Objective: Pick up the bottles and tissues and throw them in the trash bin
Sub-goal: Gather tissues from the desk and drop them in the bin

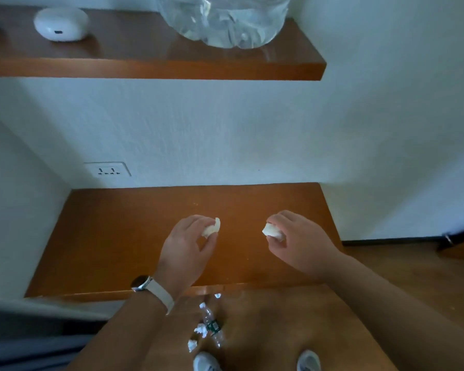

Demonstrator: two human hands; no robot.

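A crumpled white tissue [211, 227] is pinched between the thumb and fingertips of the left grip [188, 245], and a second tissue [272, 231] is pinched the same way in the right grip [298, 242]. Both grips are curled closed on their wads, and part of each wad pokes out toward the other hand. The two hover over the middle of the brown counter [118, 236], apart from each other. Whether either wad touches the wood cannot be told. Lower down, between the forearms, a clear plastic bottle [212, 326] lies on the floor [279, 317] with loose tissues [201, 330] just beside it, near the toes of a pair of pale shoes [205, 361]. A watch [141, 283] is on the left wrist. Behind the counter a wall socket [107, 170] is set in the white wall. Above it, a shelf [145, 57] carries a large water jug [223, 20] and a rounded white device [60, 24]. The step in hand looks like the pick-up of these two tissues, with the disposal not yet done. No trash bin is in view, so the next move calls for turning to find it and carrying both wads there without loosening either pinch. The bottle and the tissues on the floor would then need collecting.
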